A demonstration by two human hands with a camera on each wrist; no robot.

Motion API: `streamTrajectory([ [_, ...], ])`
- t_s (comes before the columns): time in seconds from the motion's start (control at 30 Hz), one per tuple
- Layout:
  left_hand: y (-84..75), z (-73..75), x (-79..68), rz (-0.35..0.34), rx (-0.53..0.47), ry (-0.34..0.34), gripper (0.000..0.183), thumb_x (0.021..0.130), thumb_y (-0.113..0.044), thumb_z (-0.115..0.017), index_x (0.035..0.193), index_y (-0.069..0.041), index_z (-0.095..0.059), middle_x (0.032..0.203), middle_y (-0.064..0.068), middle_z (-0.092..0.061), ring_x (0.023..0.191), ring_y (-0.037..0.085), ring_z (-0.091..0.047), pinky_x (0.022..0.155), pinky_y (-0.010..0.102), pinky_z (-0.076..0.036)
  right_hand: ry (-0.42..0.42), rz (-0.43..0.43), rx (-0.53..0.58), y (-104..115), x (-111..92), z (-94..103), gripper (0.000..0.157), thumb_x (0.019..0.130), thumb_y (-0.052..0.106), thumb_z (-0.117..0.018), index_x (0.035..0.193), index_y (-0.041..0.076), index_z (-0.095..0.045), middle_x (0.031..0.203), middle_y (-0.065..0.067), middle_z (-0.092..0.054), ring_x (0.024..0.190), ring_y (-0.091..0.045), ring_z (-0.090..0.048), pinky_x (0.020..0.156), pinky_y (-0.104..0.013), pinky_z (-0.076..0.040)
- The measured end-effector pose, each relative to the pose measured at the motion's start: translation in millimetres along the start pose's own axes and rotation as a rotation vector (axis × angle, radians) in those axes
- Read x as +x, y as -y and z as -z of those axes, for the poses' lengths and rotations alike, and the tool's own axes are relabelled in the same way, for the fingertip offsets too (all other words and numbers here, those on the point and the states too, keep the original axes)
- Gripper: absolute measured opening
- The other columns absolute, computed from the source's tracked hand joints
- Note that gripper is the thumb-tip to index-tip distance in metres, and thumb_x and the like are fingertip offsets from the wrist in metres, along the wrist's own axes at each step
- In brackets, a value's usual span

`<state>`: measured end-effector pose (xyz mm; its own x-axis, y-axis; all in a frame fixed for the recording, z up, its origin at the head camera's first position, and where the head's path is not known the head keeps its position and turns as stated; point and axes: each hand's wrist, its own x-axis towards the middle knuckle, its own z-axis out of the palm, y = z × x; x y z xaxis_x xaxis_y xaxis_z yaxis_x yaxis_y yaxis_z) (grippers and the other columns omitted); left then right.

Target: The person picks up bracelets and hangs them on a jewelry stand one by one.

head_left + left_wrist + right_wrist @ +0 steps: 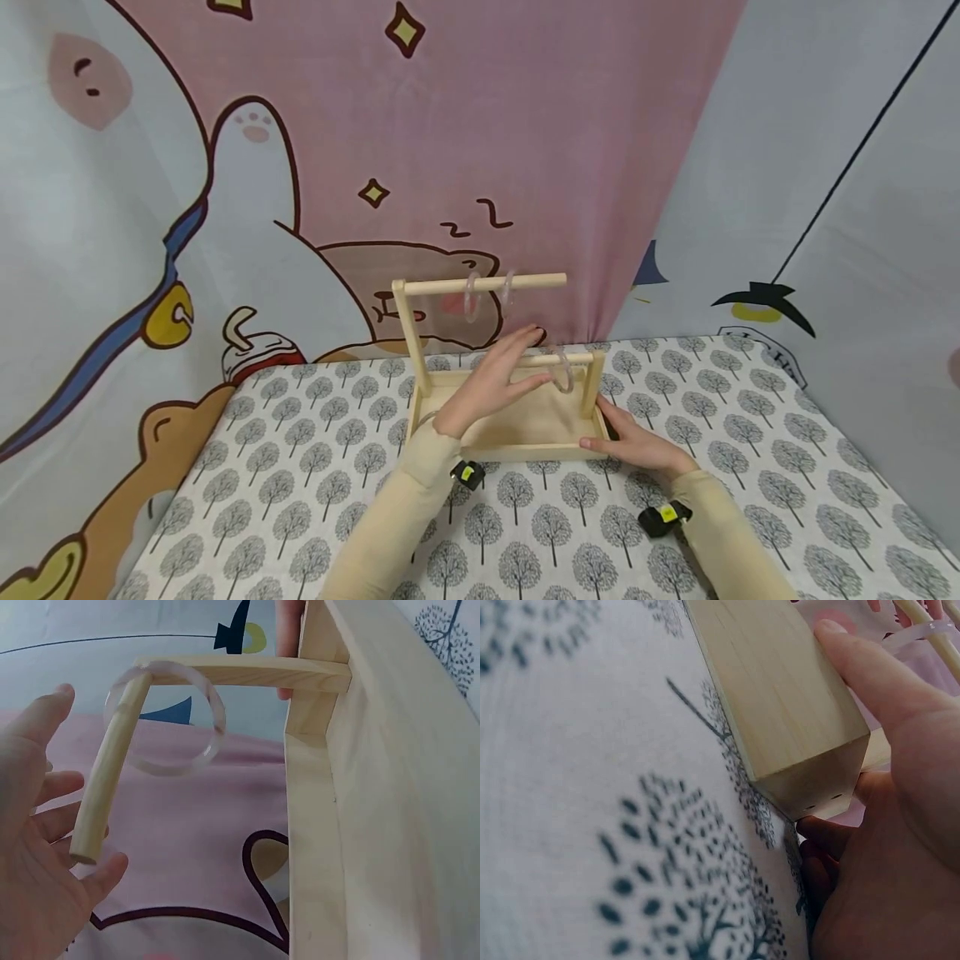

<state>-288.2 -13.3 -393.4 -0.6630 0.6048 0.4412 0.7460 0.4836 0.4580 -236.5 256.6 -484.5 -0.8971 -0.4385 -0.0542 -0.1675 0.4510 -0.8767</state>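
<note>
A pale wooden rack has a shallow tray base (517, 453), a tall post on the left and a short post (592, 385) on the right. From the short post a lower bar (112, 769) reaches left, with one clear, pinkish bangle (218, 720) hanging near its post end. My left hand (491, 383) is around the free end of that bar, fingers spread and loosely bent, gripping nothing. At the tray's front right corner my right hand (637, 442) holds the base, thumb on the front wall and fingers along the side.
Above and behind the left hand runs the upper bar (435, 287), with two more bangles, one at the left (471, 310) and one beside it (507, 292). A tree-print cloth (322, 492) covers the table. A cartoon-print curtain (480, 125) hangs behind.
</note>
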Motion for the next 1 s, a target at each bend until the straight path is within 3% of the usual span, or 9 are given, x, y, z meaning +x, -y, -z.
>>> streamTrajectory([
  [0.37, 11.7, 1.2, -22.3, 0.080, -0.041, -0.006, 0.073, 0.095, -0.035, -0.063, 0.152, -0.006, -0.028, 0.155, 0.013, -0.029, 0.142, 0.027, -0.025, 0.114, 0.043, -0.022, -0.011, -0.047, -0.018, 0, 0, 2.3, 0.096, 0.091, 0.032, -0.067, 0.156, 0.011, 0.000, 0.157, -0.027, -0.002, 0.138, -0.049, -0.001, 0.102, -0.074, -0.005],
  [0.73, 22.4, 3.9, -45.1, 0.194, -0.030, 0.026, 0.079, 0.096, -0.038, -0.059, 0.154, -0.006, -0.016, 0.158, 0.011, -0.021, 0.142, 0.027, -0.024, 0.114, 0.037, -0.019, 0.001, -0.040, 0.074, -4, -1, 3.0, 0.092, 0.093, 0.028, -0.065, 0.157, 0.016, 0.001, 0.157, -0.026, 0.004, 0.141, -0.046, 0.003, 0.105, -0.070, -0.002],
  [1.0, 34.4, 7.6, -65.7, 0.222, -0.019, 0.052, 0.068, 0.097, -0.036, -0.058, 0.150, -0.004, -0.029, 0.152, 0.016, -0.032, 0.139, 0.031, -0.030, 0.113, 0.043, -0.024, 0.000, -0.048, 0.069, -6, 0, 3.7, 0.091, 0.094, 0.030, -0.063, 0.157, 0.017, 0.002, 0.158, -0.025, 0.005, 0.141, -0.046, 0.004, 0.104, -0.071, -0.003],
])
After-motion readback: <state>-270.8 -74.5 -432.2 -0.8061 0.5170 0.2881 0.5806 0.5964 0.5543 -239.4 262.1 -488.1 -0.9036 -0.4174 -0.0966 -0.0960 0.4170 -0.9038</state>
